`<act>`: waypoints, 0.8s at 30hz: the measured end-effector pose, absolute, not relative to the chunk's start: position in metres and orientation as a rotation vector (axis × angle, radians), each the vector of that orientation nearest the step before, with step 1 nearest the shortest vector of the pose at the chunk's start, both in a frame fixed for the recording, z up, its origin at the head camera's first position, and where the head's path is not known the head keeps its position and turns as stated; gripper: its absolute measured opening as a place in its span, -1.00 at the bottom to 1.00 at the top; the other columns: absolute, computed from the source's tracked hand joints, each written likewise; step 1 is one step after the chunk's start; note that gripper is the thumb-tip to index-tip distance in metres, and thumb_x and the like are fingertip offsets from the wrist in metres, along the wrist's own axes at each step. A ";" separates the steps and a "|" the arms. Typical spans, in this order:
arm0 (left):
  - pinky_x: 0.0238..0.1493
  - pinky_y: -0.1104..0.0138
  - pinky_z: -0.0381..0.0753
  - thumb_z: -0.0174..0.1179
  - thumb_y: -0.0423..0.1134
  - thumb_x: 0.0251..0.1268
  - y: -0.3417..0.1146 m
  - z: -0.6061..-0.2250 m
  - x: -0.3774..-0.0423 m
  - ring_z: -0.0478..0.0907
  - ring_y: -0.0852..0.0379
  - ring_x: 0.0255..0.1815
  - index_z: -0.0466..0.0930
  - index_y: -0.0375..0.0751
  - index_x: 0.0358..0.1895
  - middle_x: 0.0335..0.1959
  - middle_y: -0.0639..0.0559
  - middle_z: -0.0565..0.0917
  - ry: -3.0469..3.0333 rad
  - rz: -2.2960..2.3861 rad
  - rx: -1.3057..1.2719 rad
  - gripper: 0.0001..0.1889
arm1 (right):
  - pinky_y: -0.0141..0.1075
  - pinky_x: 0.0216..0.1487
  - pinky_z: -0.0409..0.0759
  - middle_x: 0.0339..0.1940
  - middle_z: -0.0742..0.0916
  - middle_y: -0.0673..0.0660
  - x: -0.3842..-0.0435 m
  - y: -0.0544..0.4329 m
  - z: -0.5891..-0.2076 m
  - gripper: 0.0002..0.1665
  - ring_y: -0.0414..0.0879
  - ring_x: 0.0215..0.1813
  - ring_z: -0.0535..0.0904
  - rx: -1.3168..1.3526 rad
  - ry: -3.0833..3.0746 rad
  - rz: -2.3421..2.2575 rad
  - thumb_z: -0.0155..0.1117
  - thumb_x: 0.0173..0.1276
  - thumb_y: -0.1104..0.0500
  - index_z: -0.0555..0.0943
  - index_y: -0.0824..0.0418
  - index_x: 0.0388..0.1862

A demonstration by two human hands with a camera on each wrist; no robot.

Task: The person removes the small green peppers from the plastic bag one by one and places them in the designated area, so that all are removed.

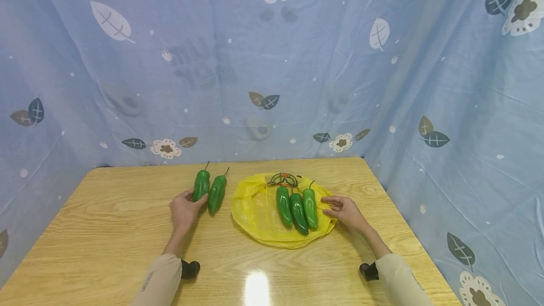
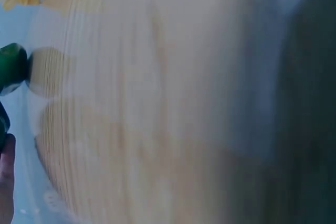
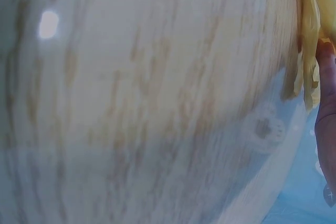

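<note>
In the head view my left hand [image 1: 184, 210] grips a green chili pepper [image 1: 201, 184] near its lower end, thumb on one side and fingers on the other. A second green pepper [image 1: 217, 194] lies just to its right. My right hand [image 1: 346, 212] is at the right edge of a yellow plastic bag [image 1: 255, 233], fingers extended, with a gap between them and the thumb. Three more green peppers [image 1: 299, 214] lie side by side on the bag's right half. The left wrist view catches only a fingertip and part of the peppers.
A wooden table [image 1: 106, 230] fills the workspace, with a blue patterned curtain [image 1: 191, 84] behind and along its sides. At the bag's far edge is a dark looped shape with orange [image 1: 284, 179]. Bright glare [image 1: 257, 287] shows near the front.
</note>
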State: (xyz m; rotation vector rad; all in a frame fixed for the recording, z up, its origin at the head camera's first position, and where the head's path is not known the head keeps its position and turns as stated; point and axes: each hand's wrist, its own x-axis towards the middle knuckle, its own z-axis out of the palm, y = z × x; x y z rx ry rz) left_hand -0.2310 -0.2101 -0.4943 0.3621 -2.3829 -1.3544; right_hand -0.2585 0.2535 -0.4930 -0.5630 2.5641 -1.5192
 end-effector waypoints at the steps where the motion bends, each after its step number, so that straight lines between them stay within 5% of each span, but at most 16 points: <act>1: -0.02 0.01 0.64 0.39 -0.27 0.13 -0.209 -0.495 -0.232 0.59 -0.30 -0.01 0.44 -0.59 0.14 0.01 -0.47 0.55 -2.388 -1.350 0.366 -0.41 | -0.19 0.14 0.59 0.11 0.61 0.41 -0.258 0.253 -0.493 -0.53 0.25 0.13 0.56 -0.555 2.568 -1.518 0.33 0.28 0.29 0.53 0.49 0.13; 24: -0.16 -0.04 0.69 0.40 -0.33 0.07 -0.214 -0.497 -0.233 0.64 -0.32 -0.16 0.51 -0.65 0.03 -0.12 -0.50 0.61 -2.408 -1.226 0.377 -0.48 | -0.16 0.15 0.57 0.12 0.60 0.44 -0.258 0.254 -0.492 -0.52 0.27 0.14 0.54 -0.601 2.546 -1.547 0.33 0.28 0.30 0.52 0.53 0.13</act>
